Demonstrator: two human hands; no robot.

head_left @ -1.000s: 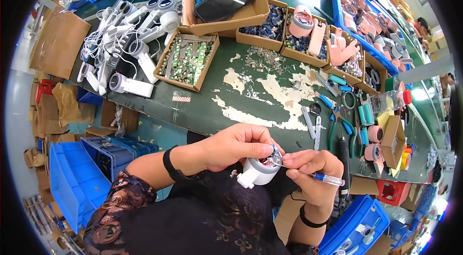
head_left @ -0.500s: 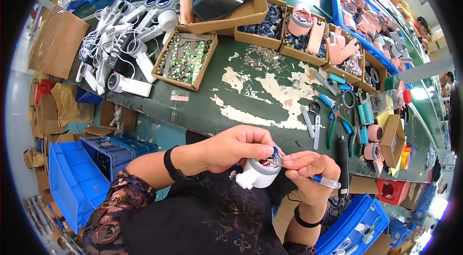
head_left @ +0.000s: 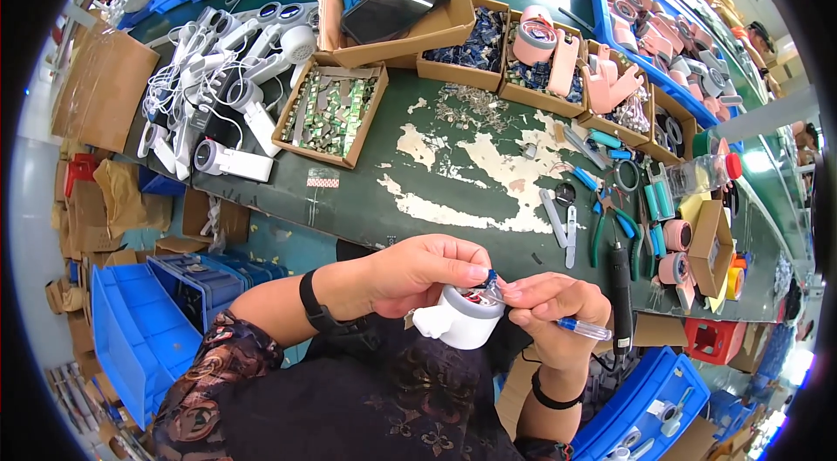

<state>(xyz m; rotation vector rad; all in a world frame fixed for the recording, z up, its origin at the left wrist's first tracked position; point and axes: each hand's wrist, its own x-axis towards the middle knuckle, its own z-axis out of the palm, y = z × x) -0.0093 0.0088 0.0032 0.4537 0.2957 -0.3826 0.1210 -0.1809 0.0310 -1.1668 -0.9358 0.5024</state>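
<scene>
A white round fan housing with a grey rim sits tilted below my hands, its open top toward them and coloured wires showing inside. My left hand is closed, thumb and fingers pinching a small dark blue circuit board at the rim. What supports the housing underneath is hidden. In my right hand is a small screwdriver with a clear and blue handle. Its handle sticks out to the right, while the right fingertips meet at the opening beside the board; the screwdriver's tip is hard to make out.
White handheld fans with cables pile up at the left of the green bench. Cardboard boxes hold green boards, blue boards and pink parts. Pliers, a black electric screwdriver and a plastic bottle lie right.
The housing has turned and shifted slightly left and down, its white stub now pointing more to the left. Both hands keep their hold and stay close to the opening.
</scene>
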